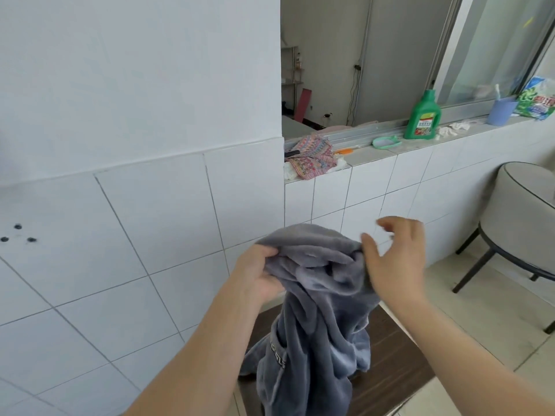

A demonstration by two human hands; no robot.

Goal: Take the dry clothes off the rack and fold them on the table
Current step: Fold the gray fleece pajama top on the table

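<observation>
A grey fleece garment (pixel 315 295) is held up in front of the white tiled wall (pixel 120 235), well clear of any rack; no rack can be seen in this view. The left hand (pixel 255 274) is clamped on the upper left edge of the fabric, with the fingers curled into the cloth. The right hand (pixel 393 259) is blurred, its fingers spread and loosely bent, with the thumb touching the upper right edge of the garment; no firm grip on that side can be made out. The rest of the garment hangs down bunched and twisted, its lower part over a dark wood-grain surface (pixel 390 355) seen below the arms. Whether the hem rests on that surface cannot be told.

As for progress, this garment is judged to have been taken off the rack already, but no fold has been made in it: it is still crumpled and held in the air. It remains to be shaken out, laid flat on the surface and folded. How many other clothes are left cannot be judged from here.

On the window ledge (pixel 375 157) a patterned cloth (pixel 312 157), a green detergent bottle (pixel 422 118) and a blue cup (pixel 500 111) are set. A round upholstered stool (pixel 522 211) stands to the right.
</observation>
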